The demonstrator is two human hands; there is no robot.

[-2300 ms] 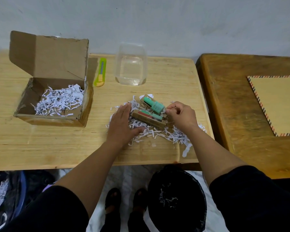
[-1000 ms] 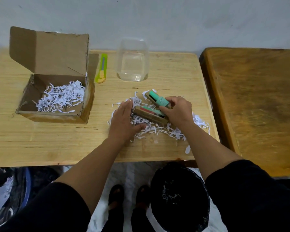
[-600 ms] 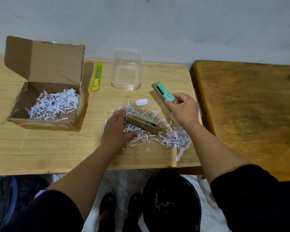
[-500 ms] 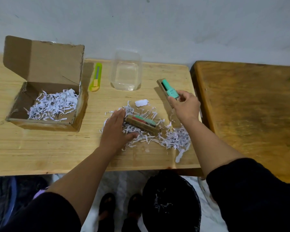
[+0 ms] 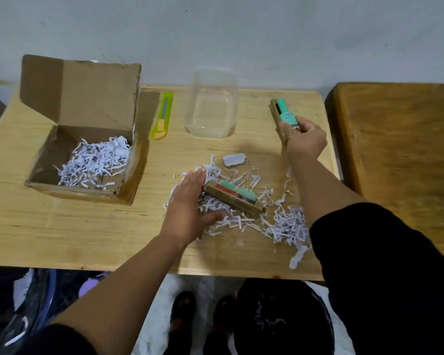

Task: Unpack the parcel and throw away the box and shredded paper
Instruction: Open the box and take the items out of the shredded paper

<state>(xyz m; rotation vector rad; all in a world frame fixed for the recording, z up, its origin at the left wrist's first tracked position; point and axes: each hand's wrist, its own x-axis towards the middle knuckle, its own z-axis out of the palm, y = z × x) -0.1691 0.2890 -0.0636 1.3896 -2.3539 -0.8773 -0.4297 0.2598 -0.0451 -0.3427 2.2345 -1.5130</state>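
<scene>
My right hand (image 5: 304, 142) is out at the far right corner of the light wooden table (image 5: 62, 231), fingers curled round the near end of a small cardboard pack with a mint-green bottle (image 5: 285, 115) in it. The pack points away from me; whether its far end touches the wood I cannot tell.

My left hand (image 5: 190, 206) lies flat and open, fingers spread, on the loose shredded paper (image 5: 285, 226) in the middle of the table. Thumb and fingers sit either side of the left end of a second cardboard pack (image 5: 235, 198), which shows red and green items and lies on the shreds at a slant. I'm touching it, not gripping it.

The shreds fan out from my left hand toward the right front edge, with one torn white scrap (image 5: 233, 159) lying a little beyond the pile and one strip hanging at the table's rim.

Further left stands the open cardboard box (image 5: 87, 155), lid flap upright, with more shredded paper (image 5: 95, 162) lying on its floor. Just beside its right wall lies a green and yellow utility knife (image 5: 162, 116), and next to that an empty clear plastic container (image 5: 212, 106) near the wall.

A darker wooden table (image 5: 400, 149) adjoins on the right. Below the near edge, by my feet, stands a black bin (image 5: 282, 319) with a few shreds inside.
</scene>
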